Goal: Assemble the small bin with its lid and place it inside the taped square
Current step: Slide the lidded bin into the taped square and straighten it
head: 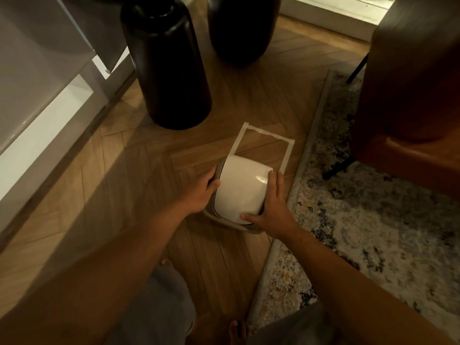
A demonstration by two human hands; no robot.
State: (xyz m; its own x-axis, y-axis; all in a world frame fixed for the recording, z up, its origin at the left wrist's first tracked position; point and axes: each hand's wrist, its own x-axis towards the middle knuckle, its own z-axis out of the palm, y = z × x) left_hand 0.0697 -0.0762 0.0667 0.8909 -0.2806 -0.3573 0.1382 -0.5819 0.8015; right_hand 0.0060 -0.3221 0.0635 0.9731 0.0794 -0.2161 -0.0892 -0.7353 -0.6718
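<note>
A small bin [225, 222] with a beige rim carries a glossy white swing lid [239, 188] on top. It stands on the wooden floor, its far part over the near edge of the taped square [288, 150], its near part outside the tape. My left hand [202, 192] grips the bin's left rim, fingers curled around the edge. On the right side my right hand [272, 207] lies with fingers along the lid's right edge and thumb on its near corner. The bin's body below the lid is hidden.
A tall black vase [171, 70] stands to the far left of the square and a second dark vase [239, 28] behind it. A patterned rug [368, 220] borders the right, with a brown leather chair [410, 95] on it. My bare feet are near the bottom.
</note>
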